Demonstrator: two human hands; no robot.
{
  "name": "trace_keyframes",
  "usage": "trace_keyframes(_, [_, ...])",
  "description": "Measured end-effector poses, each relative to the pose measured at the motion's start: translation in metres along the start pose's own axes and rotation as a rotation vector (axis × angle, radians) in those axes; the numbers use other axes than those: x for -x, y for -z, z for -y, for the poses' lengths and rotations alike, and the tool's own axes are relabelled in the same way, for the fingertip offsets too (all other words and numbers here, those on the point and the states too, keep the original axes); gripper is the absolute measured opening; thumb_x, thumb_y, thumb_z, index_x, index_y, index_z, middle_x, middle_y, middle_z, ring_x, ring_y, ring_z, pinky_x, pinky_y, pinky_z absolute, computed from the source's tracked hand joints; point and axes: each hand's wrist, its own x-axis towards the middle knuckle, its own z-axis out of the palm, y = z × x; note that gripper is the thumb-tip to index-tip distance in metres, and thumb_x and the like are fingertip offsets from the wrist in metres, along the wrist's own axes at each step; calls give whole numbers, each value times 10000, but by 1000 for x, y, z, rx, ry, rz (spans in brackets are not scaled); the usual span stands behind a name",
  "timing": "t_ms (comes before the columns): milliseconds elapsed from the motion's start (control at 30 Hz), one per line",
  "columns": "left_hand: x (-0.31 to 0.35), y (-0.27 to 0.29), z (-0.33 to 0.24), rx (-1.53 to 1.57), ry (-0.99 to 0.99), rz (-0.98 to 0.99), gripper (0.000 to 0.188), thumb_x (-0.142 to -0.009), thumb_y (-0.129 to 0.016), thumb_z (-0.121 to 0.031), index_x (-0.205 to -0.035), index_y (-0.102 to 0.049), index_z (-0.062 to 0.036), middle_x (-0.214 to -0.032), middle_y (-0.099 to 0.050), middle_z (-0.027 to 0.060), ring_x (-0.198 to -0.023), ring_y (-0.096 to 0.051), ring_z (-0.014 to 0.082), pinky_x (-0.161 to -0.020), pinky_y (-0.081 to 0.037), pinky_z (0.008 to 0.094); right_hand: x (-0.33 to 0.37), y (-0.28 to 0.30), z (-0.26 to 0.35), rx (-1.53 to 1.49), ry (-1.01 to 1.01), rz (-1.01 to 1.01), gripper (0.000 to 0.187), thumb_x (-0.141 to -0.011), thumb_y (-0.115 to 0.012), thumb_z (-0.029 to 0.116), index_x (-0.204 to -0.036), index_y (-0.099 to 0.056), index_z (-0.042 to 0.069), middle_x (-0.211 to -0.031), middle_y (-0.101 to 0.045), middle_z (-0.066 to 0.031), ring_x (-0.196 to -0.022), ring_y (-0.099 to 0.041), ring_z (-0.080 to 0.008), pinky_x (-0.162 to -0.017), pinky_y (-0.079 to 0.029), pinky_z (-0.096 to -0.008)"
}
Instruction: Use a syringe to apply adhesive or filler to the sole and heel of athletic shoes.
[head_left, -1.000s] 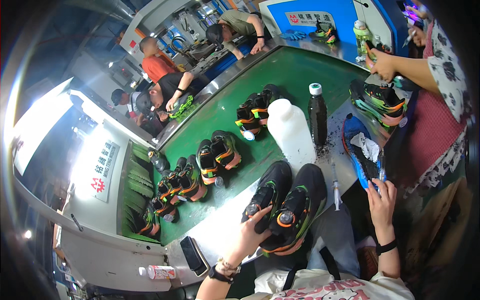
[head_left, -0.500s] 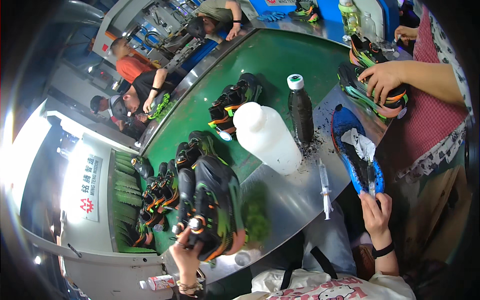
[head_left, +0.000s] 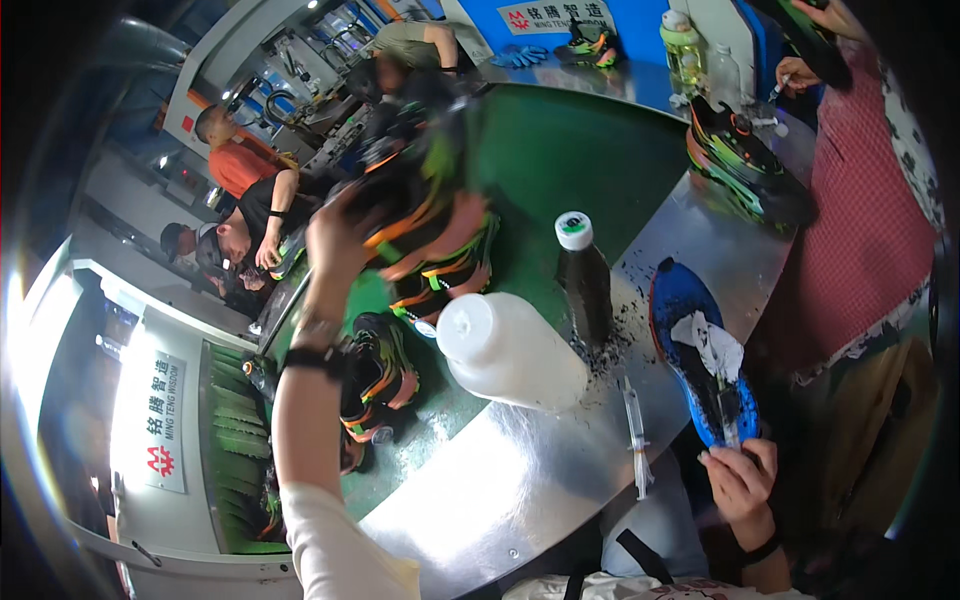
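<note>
Blurred by motion, a pair of black sneakers (head_left: 432, 185) with green and orange trim is lifted over the far left of the table by my left hand (head_left: 337, 243). Its fingers are mostly hidden behind them. My right hand (head_left: 745, 482) is closed at the near end of a blue shoe-shaped piece (head_left: 670, 325), pinching a slim clear tube that looks like a syringe (head_left: 729, 415). Black crumbs and crumpled white paper (head_left: 708, 345) lie in the blue piece. Left of it rests another syringe (head_left: 636, 435).
A white plastic bottle (head_left: 510, 350) and a dark-filled bottle (head_left: 584, 285) stand mid-table among black crumbs. More sneakers (head_left: 378, 375) sit on the green tabletop (head_left: 540, 150). At right, a co-worker's hand (head_left: 795, 75) is near another sneaker (head_left: 745, 165). Other people work beyond.
My left hand has carried the sneakers up and away from the near left, toward the far side. The view has shifted; my right hand stays at the blue piece. The co-worker's hand has left the sneaker.
</note>
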Motion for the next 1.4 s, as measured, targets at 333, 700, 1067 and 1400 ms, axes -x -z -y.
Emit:
trace_keyframes(333, [-47, -146, -74, 155, 146, 292, 453, -793, -758, -198, -1219, -643, -92, -951, -706, 196, -884, -697, 319, -775, -535, 371, -3, 5, 4, -78, -135, 5, 195, -681, -817, 179, -729, -669, 61, -890, -641, -32, -768, -538, -288, -637, -440, -374])
trace_keyframes(700, [-22, -208, -56, 11, 291, 413, 487, -762, -774, -303, -1229, -636, -315, -1000, -696, 155, -925, -673, 338, -786, -553, 420, 1, 11, -11, 144, -245, 226, 302, -902, -621, 301, -931, -706, 13, -970, -610, -107, -886, -520, -346, -737, -449, -431])
trace_keyframes(1067, [-20, -184, -30, -18, 390, 289, 626, -885, -629, -378, -1444, -391, -229, -1073, -694, 136, -970, -663, 356, -830, -525, 450, 2, 41, -15, 165, 15, 264, 246, -762, -767, 65, -1003, -721, 59, -1032, -655, -53, -896, -574, -291, -771, -460, -385])
trace_keyframes(1400, [253, -14, -52, 105, -58, 630, 502, -850, -677, -258, -1304, -533, -97, -1216, -605, 153, -1069, -580, 355, -935, -472, 447, 28, 23, -25, 144, 157, 185, 81, -752, -717, 88, -813, -729, 36, -975, -670, -16, -840, -553, -274, -702, -449, -378])
